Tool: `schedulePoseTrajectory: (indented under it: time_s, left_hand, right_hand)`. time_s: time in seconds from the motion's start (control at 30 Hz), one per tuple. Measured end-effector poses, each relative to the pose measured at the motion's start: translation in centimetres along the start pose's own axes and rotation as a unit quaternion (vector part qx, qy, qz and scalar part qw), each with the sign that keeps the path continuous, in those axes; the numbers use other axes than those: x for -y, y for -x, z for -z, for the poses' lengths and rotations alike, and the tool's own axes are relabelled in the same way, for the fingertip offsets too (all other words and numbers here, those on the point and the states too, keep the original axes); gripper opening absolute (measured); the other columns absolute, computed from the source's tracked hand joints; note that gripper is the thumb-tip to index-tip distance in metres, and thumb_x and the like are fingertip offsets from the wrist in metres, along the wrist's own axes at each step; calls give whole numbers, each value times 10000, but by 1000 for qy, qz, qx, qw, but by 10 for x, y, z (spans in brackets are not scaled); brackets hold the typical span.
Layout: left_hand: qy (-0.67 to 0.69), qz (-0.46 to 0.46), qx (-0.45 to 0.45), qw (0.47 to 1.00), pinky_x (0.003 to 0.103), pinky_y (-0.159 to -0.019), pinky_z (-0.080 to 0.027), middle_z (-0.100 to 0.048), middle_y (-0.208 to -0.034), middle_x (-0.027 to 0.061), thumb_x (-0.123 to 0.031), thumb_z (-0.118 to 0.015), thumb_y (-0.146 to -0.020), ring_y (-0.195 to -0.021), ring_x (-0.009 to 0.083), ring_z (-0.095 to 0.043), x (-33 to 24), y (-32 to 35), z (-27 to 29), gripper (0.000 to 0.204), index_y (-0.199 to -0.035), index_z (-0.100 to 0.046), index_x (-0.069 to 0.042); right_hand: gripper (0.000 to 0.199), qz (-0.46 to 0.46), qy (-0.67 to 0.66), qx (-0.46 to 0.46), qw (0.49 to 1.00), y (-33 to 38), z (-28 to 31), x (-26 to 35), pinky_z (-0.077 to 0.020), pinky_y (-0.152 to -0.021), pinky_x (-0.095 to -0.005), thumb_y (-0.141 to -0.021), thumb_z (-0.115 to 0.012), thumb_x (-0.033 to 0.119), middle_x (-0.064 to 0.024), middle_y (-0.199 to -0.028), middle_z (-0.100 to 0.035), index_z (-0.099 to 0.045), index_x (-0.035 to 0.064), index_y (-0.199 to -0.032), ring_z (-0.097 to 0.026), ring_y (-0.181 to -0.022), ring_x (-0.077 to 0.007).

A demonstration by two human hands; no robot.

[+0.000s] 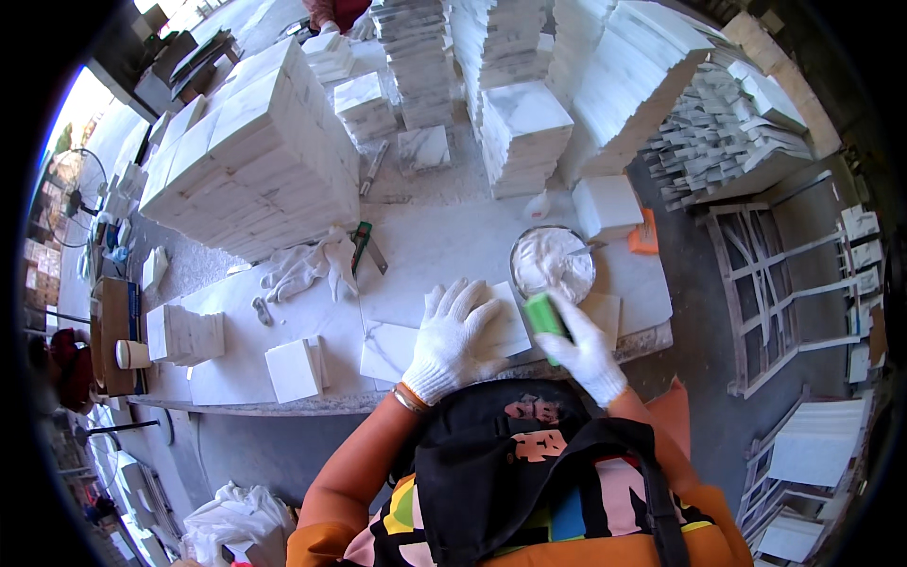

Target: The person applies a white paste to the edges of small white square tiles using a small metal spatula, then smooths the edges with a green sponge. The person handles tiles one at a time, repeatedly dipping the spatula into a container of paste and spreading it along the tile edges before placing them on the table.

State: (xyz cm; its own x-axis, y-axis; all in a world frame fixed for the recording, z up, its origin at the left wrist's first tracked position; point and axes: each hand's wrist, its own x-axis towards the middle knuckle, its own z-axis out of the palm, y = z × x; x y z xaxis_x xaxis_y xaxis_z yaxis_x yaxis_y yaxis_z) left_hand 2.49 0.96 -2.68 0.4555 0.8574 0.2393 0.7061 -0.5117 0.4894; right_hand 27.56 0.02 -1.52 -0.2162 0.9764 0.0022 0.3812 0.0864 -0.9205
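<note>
White knitted gloves cover both of my hands. My left hand lies flat, fingers spread, on a white marble tile near the table's front edge. To its right, my right hand grips a green block that looks like a sponge or rubbing pad; its lower face is hidden. Just beyond the block stands a round metal bowl with white paste or powder in it and a tool resting on its right rim. Another tile lies partly behind my right hand.
Tall stacks of marble tiles line the table's far side. A crumpled glove and a green-handled tool lie left of centre. An orange block sits at the right edge. A person's hand shows at the far end.
</note>
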Motion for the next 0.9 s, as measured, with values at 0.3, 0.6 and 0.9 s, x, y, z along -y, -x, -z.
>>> schedulePoseTrajectory:
  time_s: [0.3,0.6,0.9]
  left_hand:
    - [-17,22,-12,1000,614,-1121,-285,-476,-1386,209,-462,-842,-605,-1330,437,-416,-7,-3,3,933,-1372,-479,-75]
    - [63,77,-103,990,493,-1012,-419,-543,-1315,208,-426,-878,-588,-1189,400,-534,-26,-9,21,925,-1351,-511,-54]
    - [213,114,-71,968,452,-1054,-425,-525,-1347,214,-421,-898,-571,-1241,371,-522,-49,-16,36,1001,-1391,-488,-21]
  right_hand:
    - [619,-204,257,-227,917,8,118,-88,-472,-990,-396,-931,-641,381,-210,-1347,-574,-480,48,-1428,-597,-1170,-357]
    - [610,60,191,-216,956,19,50,19,-413,-1074,-423,-872,-741,225,-205,-1373,-525,-507,-11,-1384,-510,-1277,-344]
    - [504,213,272,-216,913,-22,9,58,-454,-1015,-453,-864,-731,254,-194,-1311,-565,-607,60,-1312,-555,-1189,-375]
